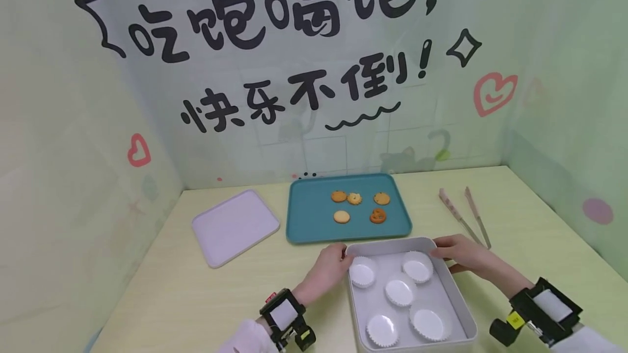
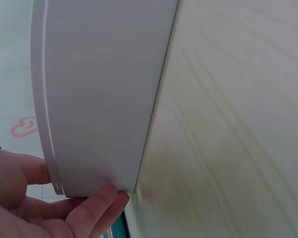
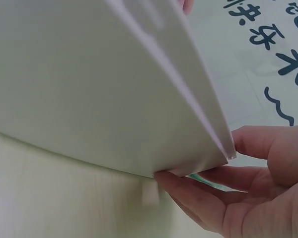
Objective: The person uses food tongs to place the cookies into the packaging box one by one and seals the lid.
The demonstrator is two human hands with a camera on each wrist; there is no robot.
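Note:
A white rectangular box (image 1: 390, 246) stands at the table's near side with several fluted white paper cups (image 1: 399, 292) inside. My left hand (image 1: 327, 268) grips its far left corner, thumb at the rim and fingers against the outer wall, as the left wrist view shows with the box side (image 2: 99, 99). At the far right corner my right hand (image 1: 463, 256) holds the box the same way. In the right wrist view the fingers (image 3: 191, 191) lie low against the box wall (image 3: 99, 89). Part of the box is cut off at the bottom of the head view.
Behind the box lies a teal tray (image 1: 314, 217) with several cookies (image 1: 342, 217) and a pretzel (image 1: 378, 215). A lilac tray (image 1: 235, 227) lies to the left. Tongs (image 1: 458, 214) with pink handles rest at the right. A printed wall (image 1: 304, 151) closes off the back.

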